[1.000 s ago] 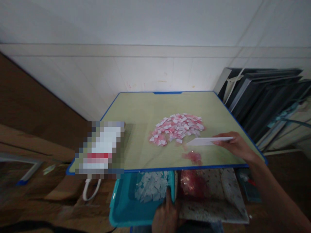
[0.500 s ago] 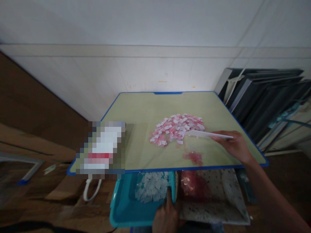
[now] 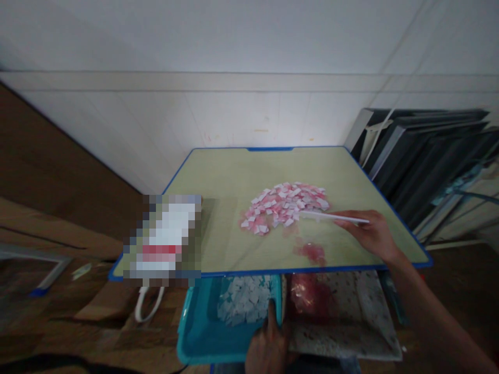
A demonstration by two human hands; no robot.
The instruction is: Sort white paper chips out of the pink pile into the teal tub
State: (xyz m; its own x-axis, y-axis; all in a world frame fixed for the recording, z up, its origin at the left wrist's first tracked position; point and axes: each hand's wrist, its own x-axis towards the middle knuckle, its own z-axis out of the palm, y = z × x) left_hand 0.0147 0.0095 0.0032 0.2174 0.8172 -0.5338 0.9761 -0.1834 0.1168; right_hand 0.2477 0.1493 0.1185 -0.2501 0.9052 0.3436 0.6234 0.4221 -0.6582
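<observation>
My right hand (image 3: 370,231) pinches a thin white spatula-like strip (image 3: 331,216); its exact kind is hard to make out. The strip's far end touches the right front edge of a heap of small white paper pieces (image 3: 278,204) smeared with pink paste, on a pale green board (image 3: 218,171) with a blue rim. My left hand (image 3: 267,345) is at the near right corner of a teal tray (image 3: 200,340), index finger stretched along its inner side and the other fingers curled at the corner. Loose white paper pieces (image 3: 247,301) lie in this tray.
Pink paste (image 3: 314,253) sits near the board's front edge. Below is a stained grey tray (image 3: 351,311) holding a pink lump (image 3: 310,293). A blurred-out white object (image 3: 167,228) stands at the board's left. Dark panels (image 3: 424,150) lean at the right, and a white wall (image 3: 234,114) rises behind.
My right hand has shifted slightly left with the white strip, and paper pieces at the heap's front edge have been pushed in closer. The left hand stays at the teal tray.
</observation>
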